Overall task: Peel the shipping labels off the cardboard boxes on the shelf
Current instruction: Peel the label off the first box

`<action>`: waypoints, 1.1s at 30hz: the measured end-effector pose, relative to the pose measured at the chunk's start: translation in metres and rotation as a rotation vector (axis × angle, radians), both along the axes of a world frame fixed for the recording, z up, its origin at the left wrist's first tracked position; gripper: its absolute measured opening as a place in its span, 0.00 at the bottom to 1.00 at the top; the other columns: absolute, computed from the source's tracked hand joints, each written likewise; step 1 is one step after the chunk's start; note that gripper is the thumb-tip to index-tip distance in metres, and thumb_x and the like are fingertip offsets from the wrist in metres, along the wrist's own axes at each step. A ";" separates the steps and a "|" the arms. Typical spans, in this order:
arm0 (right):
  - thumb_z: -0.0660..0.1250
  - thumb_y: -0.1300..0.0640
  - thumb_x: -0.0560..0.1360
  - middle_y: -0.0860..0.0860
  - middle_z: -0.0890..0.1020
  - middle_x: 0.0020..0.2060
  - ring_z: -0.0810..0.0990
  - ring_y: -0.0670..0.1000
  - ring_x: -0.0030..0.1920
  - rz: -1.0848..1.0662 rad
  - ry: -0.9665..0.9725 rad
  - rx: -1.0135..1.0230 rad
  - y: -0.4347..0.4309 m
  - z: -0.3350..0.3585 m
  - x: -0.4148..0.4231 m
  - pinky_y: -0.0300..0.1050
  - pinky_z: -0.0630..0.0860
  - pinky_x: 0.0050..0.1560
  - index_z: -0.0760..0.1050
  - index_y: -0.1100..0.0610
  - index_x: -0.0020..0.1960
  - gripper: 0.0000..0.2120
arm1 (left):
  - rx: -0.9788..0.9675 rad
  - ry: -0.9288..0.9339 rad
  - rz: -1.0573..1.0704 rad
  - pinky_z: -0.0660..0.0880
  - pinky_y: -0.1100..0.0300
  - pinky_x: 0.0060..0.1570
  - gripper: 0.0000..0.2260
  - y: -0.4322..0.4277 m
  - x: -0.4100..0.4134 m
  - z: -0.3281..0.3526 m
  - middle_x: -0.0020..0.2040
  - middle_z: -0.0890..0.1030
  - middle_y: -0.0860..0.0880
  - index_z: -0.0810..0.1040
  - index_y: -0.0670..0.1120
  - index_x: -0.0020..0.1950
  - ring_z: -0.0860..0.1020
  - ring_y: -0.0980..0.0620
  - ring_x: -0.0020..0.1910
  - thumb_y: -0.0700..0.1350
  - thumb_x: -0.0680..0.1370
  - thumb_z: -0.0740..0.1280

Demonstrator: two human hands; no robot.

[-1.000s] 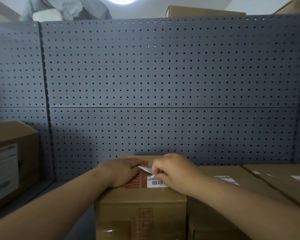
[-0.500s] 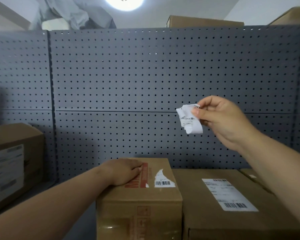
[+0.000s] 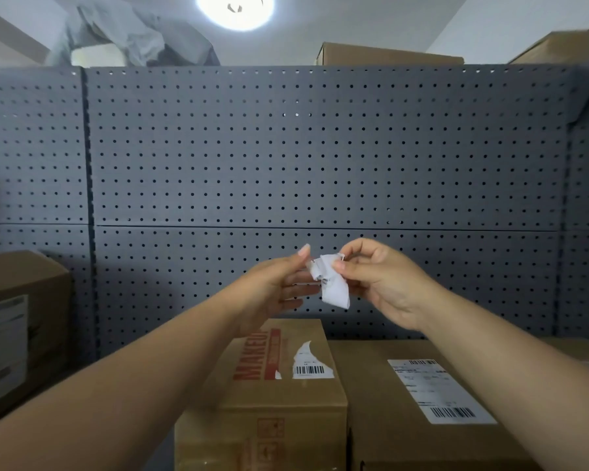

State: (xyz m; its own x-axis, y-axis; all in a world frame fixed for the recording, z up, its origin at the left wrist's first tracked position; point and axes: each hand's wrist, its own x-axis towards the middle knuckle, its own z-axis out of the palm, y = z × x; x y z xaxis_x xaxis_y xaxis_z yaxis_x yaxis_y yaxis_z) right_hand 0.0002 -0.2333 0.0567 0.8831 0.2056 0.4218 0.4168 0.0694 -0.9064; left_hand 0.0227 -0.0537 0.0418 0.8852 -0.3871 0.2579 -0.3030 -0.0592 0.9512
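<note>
My right hand (image 3: 381,283) pinches a torn, crumpled piece of white label (image 3: 332,283) in the air above the boxes. My left hand (image 3: 272,287) is raised beside it with fingers straight, its fingertips touching the paper's left edge. Below stands a narrow cardboard box (image 3: 269,396) with red print; a torn label remnant (image 3: 308,365) with a barcode still sticks to its top. To its right a wider cardboard box (image 3: 388,419) carries a whole shipping label (image 3: 436,389).
A grey pegboard wall (image 3: 286,164) backs the shelf. Another labelled cardboard box (image 3: 17,314) stands at the left. More boxes (image 3: 385,54) and grey wrapping sit on top of the shelving. A box edge shows at far right.
The label tore off the narrow box and my right hand lifted the piece away, then brought it lower and toward the middle. My left hand left the box top and rose to the paper.
</note>
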 end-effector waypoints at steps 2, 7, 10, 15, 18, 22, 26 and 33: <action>0.66 0.67 0.74 0.53 0.78 0.36 0.77 0.47 0.34 0.014 -0.002 0.002 0.003 -0.004 0.003 0.35 0.74 0.35 0.72 0.56 0.40 0.09 | 0.006 -0.020 -0.038 0.72 0.54 0.61 0.22 -0.005 0.000 0.000 0.51 0.83 0.52 0.80 0.47 0.56 0.80 0.53 0.51 0.59 0.69 0.65; 0.67 0.66 0.74 0.52 0.78 0.35 0.78 0.45 0.34 0.009 0.013 0.015 0.008 -0.012 0.006 0.35 0.75 0.34 0.73 0.56 0.40 0.07 | -0.043 0.011 -0.101 0.68 0.48 0.66 0.14 -0.006 0.009 -0.007 0.50 0.80 0.46 0.80 0.45 0.49 0.76 0.48 0.53 0.55 0.73 0.70; 0.68 0.66 0.72 0.52 0.78 0.35 0.79 0.48 0.36 -0.008 0.044 0.044 0.011 -0.017 0.008 0.41 0.77 0.41 0.75 0.57 0.40 0.06 | -0.132 0.006 -0.070 0.74 0.49 0.58 0.08 -0.006 0.013 -0.010 0.44 0.81 0.48 0.76 0.46 0.43 0.78 0.49 0.48 0.50 0.71 0.69; 0.71 0.63 0.71 0.51 0.79 0.37 0.76 0.51 0.42 -0.152 0.017 0.004 0.016 -0.024 0.015 0.46 0.72 0.48 0.78 0.55 0.39 0.05 | -0.237 -0.097 0.071 0.79 0.62 0.42 0.07 -0.009 0.018 -0.015 0.36 0.82 0.49 0.74 0.43 0.38 0.80 0.53 0.37 0.40 0.76 0.68; 0.71 0.61 0.71 0.52 0.81 0.38 0.76 0.52 0.42 -0.165 0.041 0.004 0.016 -0.027 0.016 0.46 0.73 0.49 0.80 0.56 0.44 0.03 | -0.226 -0.172 0.159 0.77 0.64 0.36 0.08 -0.011 0.018 -0.016 0.33 0.81 0.49 0.74 0.42 0.38 0.79 0.54 0.32 0.38 0.76 0.69; 0.71 0.57 0.72 0.50 0.83 0.41 0.78 0.47 0.38 -0.227 0.055 -0.141 0.001 -0.027 0.008 0.38 0.77 0.44 0.80 0.53 0.53 0.10 | -0.314 -0.207 0.382 0.75 0.57 0.40 0.08 0.007 0.027 -0.014 0.40 0.78 0.47 0.72 0.44 0.40 0.76 0.50 0.37 0.39 0.78 0.67; 0.71 0.52 0.71 0.37 0.83 0.37 0.80 0.35 0.40 -0.116 -0.125 -0.879 -0.012 -0.025 -0.008 0.28 0.73 0.44 0.81 0.46 0.44 0.02 | -0.294 -0.241 0.509 0.78 0.59 0.44 0.07 0.025 0.031 -0.014 0.43 0.78 0.47 0.71 0.44 0.42 0.78 0.51 0.39 0.43 0.78 0.67; 0.69 0.51 0.74 0.33 0.77 0.38 0.74 0.29 0.39 -0.027 -0.304 -1.346 0.000 -0.031 -0.012 0.24 0.68 0.46 0.82 0.50 0.51 0.08 | -0.234 -0.210 0.511 0.78 0.53 0.47 0.07 0.013 0.033 -0.026 0.44 0.78 0.44 0.72 0.45 0.42 0.78 0.49 0.41 0.43 0.77 0.68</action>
